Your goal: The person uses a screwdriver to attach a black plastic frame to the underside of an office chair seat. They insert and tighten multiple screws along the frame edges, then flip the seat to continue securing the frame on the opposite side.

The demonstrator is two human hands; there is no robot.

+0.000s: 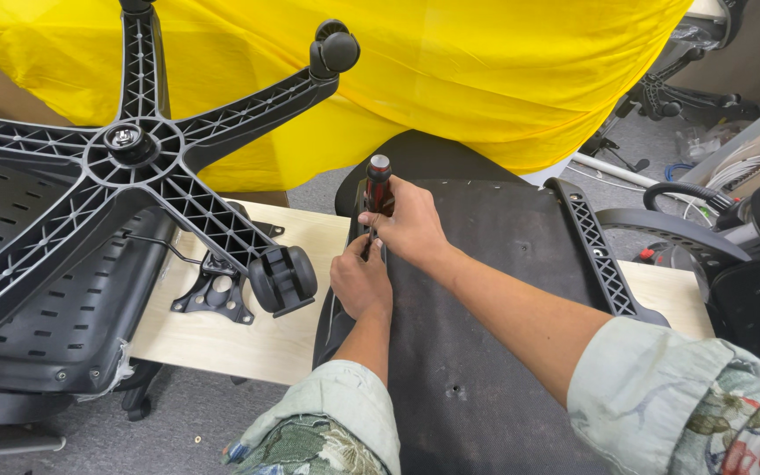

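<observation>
Right hand [411, 224] clamped on upright screwdriver [377, 189], left hand [361, 281] closed just below its shaft.

Seat underside [485, 334] laid on the surface [248, 334], centre; mounting plate [215, 295] set to its left; wheeled chair base [134, 145] placed further left, overhanging; draped cloth [450, 70] hung behind.

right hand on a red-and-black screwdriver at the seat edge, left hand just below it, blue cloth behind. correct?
One thing is off: the cloth behind is yellow, not blue, as the head view shows. The rest holds: the right hand grips the red-and-black screwdriver at the edge of the seat, and the left hand sits just below it.
</observation>
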